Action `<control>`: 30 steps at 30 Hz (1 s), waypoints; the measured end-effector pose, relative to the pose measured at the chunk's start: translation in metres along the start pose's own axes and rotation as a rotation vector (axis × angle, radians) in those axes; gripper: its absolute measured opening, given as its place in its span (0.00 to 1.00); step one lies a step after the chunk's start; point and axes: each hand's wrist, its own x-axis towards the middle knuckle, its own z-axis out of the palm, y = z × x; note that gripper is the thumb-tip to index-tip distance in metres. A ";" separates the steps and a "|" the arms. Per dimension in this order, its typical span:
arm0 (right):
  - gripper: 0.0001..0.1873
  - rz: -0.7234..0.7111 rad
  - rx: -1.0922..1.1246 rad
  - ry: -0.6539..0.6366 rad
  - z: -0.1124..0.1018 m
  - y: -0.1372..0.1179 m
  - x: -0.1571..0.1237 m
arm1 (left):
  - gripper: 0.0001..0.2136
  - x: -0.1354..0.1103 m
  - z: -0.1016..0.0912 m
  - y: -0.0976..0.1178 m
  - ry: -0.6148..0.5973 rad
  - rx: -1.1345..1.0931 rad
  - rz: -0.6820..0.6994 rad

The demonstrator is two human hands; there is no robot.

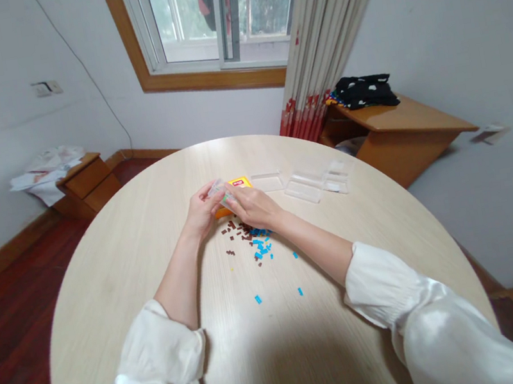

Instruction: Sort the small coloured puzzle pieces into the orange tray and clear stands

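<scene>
Above the table's far half, my left hand (202,212) and my right hand (253,205) meet around a small clear plastic container (217,188) with something green in it. Fingers of both hands are closed on it and cover much of its shape. Behind and below them lies a yellow and orange box (239,182), partly hidden. Small brown building bricks (231,224) are scattered just beneath my hands. Blue building bricks (260,247) form a loose pile beside them, partly under my right wrist. A few blue bricks (258,299) lie apart, nearer to me.
Several clear plastic boxes (302,190) stand right of my hands on the round wooden table (121,291). Behind the table are a window (214,17) and a curtain (311,47). Wooden cabinets stand left and right, with a black cloth (364,92) on the right one.
</scene>
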 end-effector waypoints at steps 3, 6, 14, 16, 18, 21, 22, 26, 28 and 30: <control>0.22 -0.003 -0.009 0.001 0.000 -0.001 -0.001 | 0.24 0.000 -0.001 0.000 -0.021 0.009 0.010; 0.21 0.016 0.000 0.024 -0.003 -0.001 -0.002 | 0.23 0.000 -0.002 0.000 -0.021 0.020 0.012; 0.19 0.154 0.143 0.011 -0.028 -0.001 -0.001 | 0.28 -0.001 -0.004 0.004 -0.094 -0.020 0.005; 0.19 0.190 0.222 0.015 -0.032 0.003 -0.003 | 0.29 -0.002 -0.004 0.005 -0.126 -0.029 -0.023; 0.19 0.233 0.314 0.039 -0.036 0.010 -0.007 | 0.30 -0.003 -0.004 0.007 -0.163 -0.027 -0.058; 0.19 0.285 0.530 0.096 -0.041 0.024 -0.018 | 0.31 -0.007 -0.001 0.009 -0.218 -0.013 -0.100; 0.20 0.310 0.629 0.102 -0.042 0.028 -0.022 | 0.31 -0.007 0.000 0.010 -0.233 -0.008 -0.105; 0.22 0.409 0.958 0.089 -0.047 0.039 -0.036 | 0.31 -0.009 0.002 0.010 -0.293 0.022 -0.115; 0.22 0.424 1.001 0.097 -0.047 0.041 -0.041 | 0.30 -0.008 0.002 0.009 -0.308 0.045 -0.120; 0.20 0.410 0.977 0.114 -0.047 0.043 -0.044 | 0.29 -0.007 0.001 0.009 -0.311 0.063 -0.111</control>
